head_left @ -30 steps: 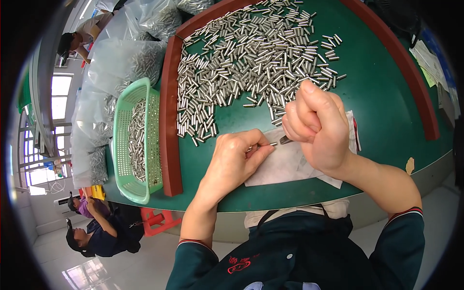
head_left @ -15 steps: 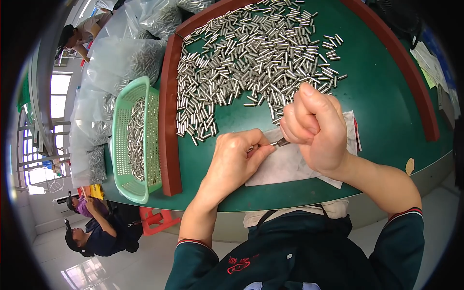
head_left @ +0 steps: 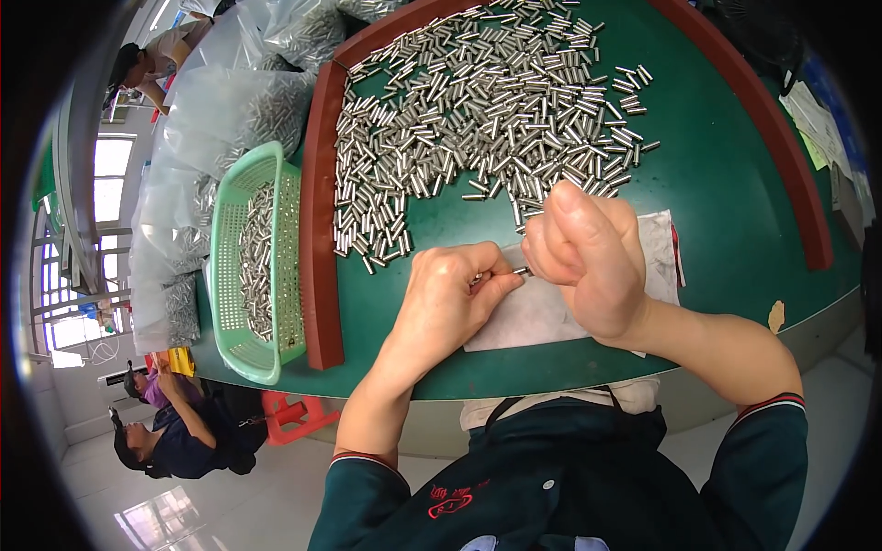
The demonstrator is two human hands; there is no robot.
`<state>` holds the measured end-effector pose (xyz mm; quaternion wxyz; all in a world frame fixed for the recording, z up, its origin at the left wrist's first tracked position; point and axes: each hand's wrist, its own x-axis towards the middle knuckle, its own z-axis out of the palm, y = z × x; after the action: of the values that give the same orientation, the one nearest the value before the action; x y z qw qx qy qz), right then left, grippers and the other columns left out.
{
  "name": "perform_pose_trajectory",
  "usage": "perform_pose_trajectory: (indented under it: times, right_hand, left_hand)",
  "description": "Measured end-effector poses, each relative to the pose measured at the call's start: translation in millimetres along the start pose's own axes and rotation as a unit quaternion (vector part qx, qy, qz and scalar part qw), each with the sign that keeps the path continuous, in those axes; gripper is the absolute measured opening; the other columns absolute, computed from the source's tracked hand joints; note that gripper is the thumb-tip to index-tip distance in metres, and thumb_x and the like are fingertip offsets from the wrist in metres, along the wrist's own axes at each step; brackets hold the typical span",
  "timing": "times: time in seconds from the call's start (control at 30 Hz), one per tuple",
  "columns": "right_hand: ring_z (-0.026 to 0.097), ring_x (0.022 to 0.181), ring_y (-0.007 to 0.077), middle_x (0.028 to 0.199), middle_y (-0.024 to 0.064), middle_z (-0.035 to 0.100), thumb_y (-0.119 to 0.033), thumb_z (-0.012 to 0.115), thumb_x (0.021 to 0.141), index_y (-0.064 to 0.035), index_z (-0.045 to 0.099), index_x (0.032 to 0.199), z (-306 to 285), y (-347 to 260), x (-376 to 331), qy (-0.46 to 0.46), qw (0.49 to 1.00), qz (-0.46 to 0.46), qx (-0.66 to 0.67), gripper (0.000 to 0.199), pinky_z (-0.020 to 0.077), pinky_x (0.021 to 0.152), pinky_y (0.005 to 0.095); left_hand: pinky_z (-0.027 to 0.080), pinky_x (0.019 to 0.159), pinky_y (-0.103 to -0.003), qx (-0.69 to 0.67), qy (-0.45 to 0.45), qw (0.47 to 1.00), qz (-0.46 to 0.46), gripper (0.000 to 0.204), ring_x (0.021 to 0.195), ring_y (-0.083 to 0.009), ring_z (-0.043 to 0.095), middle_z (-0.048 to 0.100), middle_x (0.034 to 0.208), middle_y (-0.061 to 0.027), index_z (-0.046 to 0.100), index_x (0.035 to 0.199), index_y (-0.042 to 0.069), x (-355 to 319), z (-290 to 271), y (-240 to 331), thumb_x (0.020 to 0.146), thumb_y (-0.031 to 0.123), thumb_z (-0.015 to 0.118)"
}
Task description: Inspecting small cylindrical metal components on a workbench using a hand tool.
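Over the front of the green table my left hand [head_left: 452,292] pinches a small silver metal pin [head_left: 521,271] between thumb and fingertips, its end poking out toward the right. My right hand [head_left: 590,255] is a closed fist with the thumb on top, touching or nearly touching that end. A slim metal tool in the fist is almost wholly hidden by the fingers now. Beneath both hands lies a pale, stained cloth [head_left: 542,321]. Beyond them spreads a big heap of loose silver metal pins [head_left: 496,110], some lying apart at its edges.
Dark red rails [head_left: 322,230] border the table [head_left: 717,184] at left, back and right. Left of the rail stands a green plastic basket [head_left: 225,248] of pins, beside clear bags [head_left: 207,119] of metal parts. Papers [head_left: 813,119] lie far right. Several people and a red stool [head_left: 299,418] are at left.
My right fist has moved slightly left and down toward the left hand, and the tool's tip that showed between them is now hidden. The left hand keeps its pinch.
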<state>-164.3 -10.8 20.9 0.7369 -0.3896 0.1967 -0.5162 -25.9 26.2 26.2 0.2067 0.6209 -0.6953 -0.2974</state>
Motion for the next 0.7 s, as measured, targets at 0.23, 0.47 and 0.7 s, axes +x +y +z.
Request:
perform_pose_trajectory:
  times: [0.23, 0.47, 0.7]
  right_hand:
    - [0.017, 0.038, 0.0070, 0.041, -0.0029, 0.023, -0.023, 0.031, 0.090, -0.0115, 0.025, 0.049, -4, -1, 5, 0.007, 0.999, 0.029, 0.018, 0.043, 0.0170, 0.039, 0.0241]
    - [0.019, 0.038, 0.0063, 0.041, -0.0024, 0.025, -0.024, 0.035, 0.089, -0.0111, 0.025, 0.049, -13, -6, 9, 0.001, 0.996, 0.017, 0.086, 0.043, 0.0164, 0.037, 0.0225]
    - [0.017, 0.037, 0.0063, 0.040, -0.0027, 0.025, -0.023, 0.035, 0.089, -0.0115, 0.025, 0.049, -13, -3, 8, 0.004, 0.997, 0.030, 0.077, 0.043, 0.0150, 0.036, 0.0229]
  left_hand:
    - [0.035, 0.041, -0.027, -0.033, -0.012, 0.999, -0.020, 0.012, 0.042, -0.0140, 0.045, 0.047, 0.048, -0.0063, 0.054, 0.066, -0.001, -1, -5, -6, 0.069, 0.006, 0.064]
    - [0.027, 0.046, -0.014, -0.715, -0.083, 0.681, -0.136, 0.010, 0.051, -0.0016, 0.029, 0.045, 0.074, -0.0035, 0.044, 0.077, 0.008, 3, -21, -37, 0.081, 0.010, 0.052]
    - [0.027, 0.046, -0.016, -0.719, -0.061, 0.676, -0.154, 0.017, 0.050, -0.0033, 0.032, 0.051, 0.076, -0.0046, 0.051, 0.098, 0.001, 8, -22, -34, 0.085, 0.012, 0.047]
